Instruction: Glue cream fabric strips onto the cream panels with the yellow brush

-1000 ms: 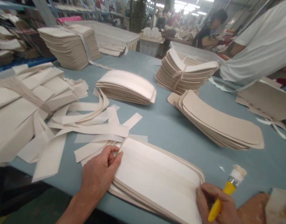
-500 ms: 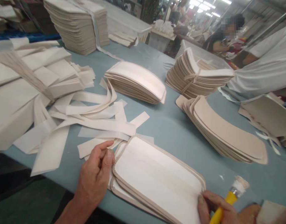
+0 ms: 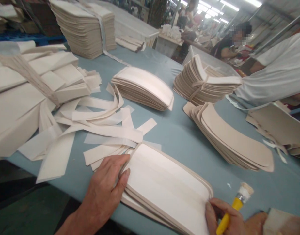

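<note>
A small stack of white curved panels (image 3: 164, 187) with beige edges lies at the near edge of the blue-grey table (image 3: 184, 133). My left hand (image 3: 107, 187) grips the stack's left end, thumb on top and fingers round the edge. My right hand (image 3: 225, 217) touches the stack's right end while it is closed round a yellow-handled brush (image 3: 234, 205), whose bristles point up and to the right.
Loose white strips (image 3: 101, 130) lie left of the stack, beside folded white sheets (image 3: 27, 94). Further stacks of panels sit at the middle (image 3: 143, 88), the right (image 3: 230, 138) and the back (image 3: 206, 81). A tall bundle (image 3: 86, 26) stands far left. People work beyond the table.
My left hand has shifted from pinching at the stack's left corner to gripping that end with the thumb on top. The view has tilted slightly. My right hand still holds the brush.
</note>
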`<state>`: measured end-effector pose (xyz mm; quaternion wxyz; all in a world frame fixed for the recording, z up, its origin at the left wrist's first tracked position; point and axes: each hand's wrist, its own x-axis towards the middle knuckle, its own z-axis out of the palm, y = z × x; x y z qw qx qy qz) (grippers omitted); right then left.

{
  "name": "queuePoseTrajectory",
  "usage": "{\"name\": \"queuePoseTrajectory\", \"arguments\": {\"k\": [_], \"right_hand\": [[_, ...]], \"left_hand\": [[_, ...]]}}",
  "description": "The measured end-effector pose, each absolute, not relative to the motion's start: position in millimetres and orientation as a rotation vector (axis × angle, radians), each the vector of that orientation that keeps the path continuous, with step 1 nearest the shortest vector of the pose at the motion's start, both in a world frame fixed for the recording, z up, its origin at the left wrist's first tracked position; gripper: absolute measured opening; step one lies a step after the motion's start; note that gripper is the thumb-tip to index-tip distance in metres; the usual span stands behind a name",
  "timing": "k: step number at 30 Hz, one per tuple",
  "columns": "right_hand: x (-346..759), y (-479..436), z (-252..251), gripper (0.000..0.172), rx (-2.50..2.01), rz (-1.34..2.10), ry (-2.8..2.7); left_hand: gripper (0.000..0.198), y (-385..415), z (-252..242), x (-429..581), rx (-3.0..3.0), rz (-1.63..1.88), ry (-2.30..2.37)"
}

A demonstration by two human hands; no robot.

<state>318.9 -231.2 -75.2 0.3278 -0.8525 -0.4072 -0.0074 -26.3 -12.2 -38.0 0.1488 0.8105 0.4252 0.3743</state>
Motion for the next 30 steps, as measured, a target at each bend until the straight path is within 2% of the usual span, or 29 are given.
{"name": "queuePoseTrajectory", "arguments": {"k": [4, 15, 25, 30], "right_hand": [[319.2, -233.2, -76.7, 0.050, -2.258, 0.015, -1.071], [294.1, -220.5, -70.7, 0.052, -2.207, -0.236, -1.124], [284.6, -208.3, -59.1, 0.019, -2.097, -0.307, -1.275], [281.7, -204.0, -54.8, 0.009, -2.080, -0.259, -1.264]], "left_hand": [[0.032, -10.8, -39.1, -25.0, 2.557, 0.994, 1.058], [0.050, -15.6, -50.4, -25.2, 2.786, 0.749, 1.025], [0.045, -6.8, -44.5, -19.3, 2.802, 0.746, 1.040], [0.045, 2.6, -43.9, -15.4, 2.818, 0.720, 1.035]]}}
